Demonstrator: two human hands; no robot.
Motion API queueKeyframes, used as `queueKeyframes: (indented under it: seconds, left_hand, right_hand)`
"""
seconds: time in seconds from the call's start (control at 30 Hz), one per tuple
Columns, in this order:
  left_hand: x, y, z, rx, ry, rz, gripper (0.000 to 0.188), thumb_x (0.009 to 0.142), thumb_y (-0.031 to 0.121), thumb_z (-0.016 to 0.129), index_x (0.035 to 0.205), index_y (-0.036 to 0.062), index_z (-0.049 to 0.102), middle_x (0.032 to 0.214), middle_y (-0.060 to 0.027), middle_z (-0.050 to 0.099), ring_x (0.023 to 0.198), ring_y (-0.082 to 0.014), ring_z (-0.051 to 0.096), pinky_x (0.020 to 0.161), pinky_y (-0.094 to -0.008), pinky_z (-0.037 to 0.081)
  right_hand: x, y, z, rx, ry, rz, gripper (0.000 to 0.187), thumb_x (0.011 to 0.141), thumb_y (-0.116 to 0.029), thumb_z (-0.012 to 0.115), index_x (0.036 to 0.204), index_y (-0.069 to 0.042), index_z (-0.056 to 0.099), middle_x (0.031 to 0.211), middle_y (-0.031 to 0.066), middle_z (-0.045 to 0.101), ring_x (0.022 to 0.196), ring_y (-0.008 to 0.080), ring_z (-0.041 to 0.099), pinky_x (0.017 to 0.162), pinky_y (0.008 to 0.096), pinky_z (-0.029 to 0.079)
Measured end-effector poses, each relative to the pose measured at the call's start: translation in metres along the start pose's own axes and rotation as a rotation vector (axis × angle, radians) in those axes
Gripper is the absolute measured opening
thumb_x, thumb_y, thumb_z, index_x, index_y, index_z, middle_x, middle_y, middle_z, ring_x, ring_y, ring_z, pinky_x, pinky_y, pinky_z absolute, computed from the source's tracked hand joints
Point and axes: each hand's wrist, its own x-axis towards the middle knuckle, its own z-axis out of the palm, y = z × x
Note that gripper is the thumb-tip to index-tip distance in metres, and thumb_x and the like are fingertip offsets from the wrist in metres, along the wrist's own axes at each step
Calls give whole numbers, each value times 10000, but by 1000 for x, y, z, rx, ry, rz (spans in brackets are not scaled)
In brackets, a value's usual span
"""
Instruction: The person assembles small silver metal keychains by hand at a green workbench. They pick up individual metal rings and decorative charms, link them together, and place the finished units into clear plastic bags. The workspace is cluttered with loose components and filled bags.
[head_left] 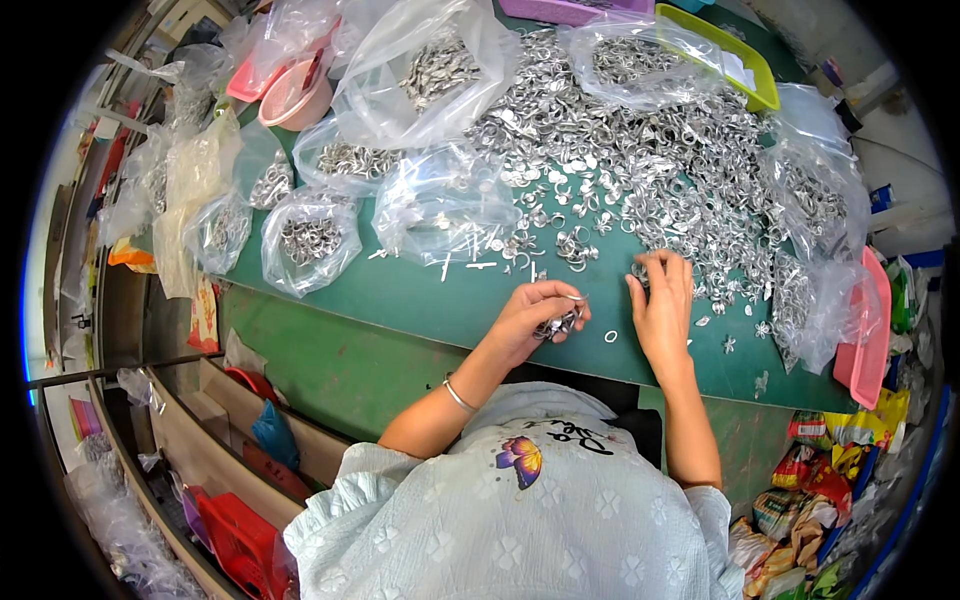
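The left hand (pixel 540 312) was curled around a small clutch of silvery metal pieces (pixel 560 324), thumb and fingers closed on them. The right hand (pixel 663 300) was lowered at the near edge of a big heap of silvery pieces (pixel 650 150), its fingers bent; whether they gripped anything, I could not tell. A loose oval ring (pixel 611 337) lay on the green table (pixel 400 312) between the hands, and a flower-shaped piece (pixel 729 345) lay to the right of the right hand. The heap spread across the far and right parts of the table. To its left stood a large clear bag (pixel 435 70) of pieces, with a smaller clear bag (pixel 310 240) nearer. A yellow-green tray (pixel 768 92) sat far right, and a pink tray (pixel 868 335) at the table's right end.
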Motion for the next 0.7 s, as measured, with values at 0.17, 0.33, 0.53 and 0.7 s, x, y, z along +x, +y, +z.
queueKeyframes:
  seconds: [0.17, 0.33, 0.53, 0.7]
  left_hand:
    - [-7, -1, 11, 97, 139, 30, 123, 831, 121, 555, 899, 23, 588, 790, -42, 589, 678, -89, 551, 476, -186, 389]
    - [-20, 10, 25, 23, 121, 81, 172, 843, 165, 566, 923, 15, 591, 758, -23, 570, 651, -58, 524, 482, -178, 379]
    - [-57, 56, 29, 426, 451, 343, 121, 814, 121, 609, 867, 17, 642, 768, -29, 599, 619, -39, 485, 515, -175, 375]
    - [-54, 167, -10, 1189, 963, 901, 104, 726, 68, 634, 795, -9, 636, 724, -45, 624, 671, -89, 544, 641, -216, 432]
  right_hand:
    - [3, -39, -15, 712, -354, 58, 233, 748, 3, 609, 978, 22, 570, 916, 105, 545, 754, 184, 529, 656, 265, 432]
    - [-3, -43, -7, 621, -234, 0, 221, 724, 63, 602, 942, 37, 587, 865, 104, 568, 719, 150, 550, 596, 240, 435]
    - [-1, -55, -10, 692, -234, -47, 301, 718, 41, 600, 1017, 17, 574, 945, 119, 580, 780, 178, 550, 659, 259, 437]
    - [-4, -47, -10, 621, -282, -57, 248, 742, 21, 601, 989, 19, 580, 894, 119, 587, 764, 190, 564, 664, 266, 441]
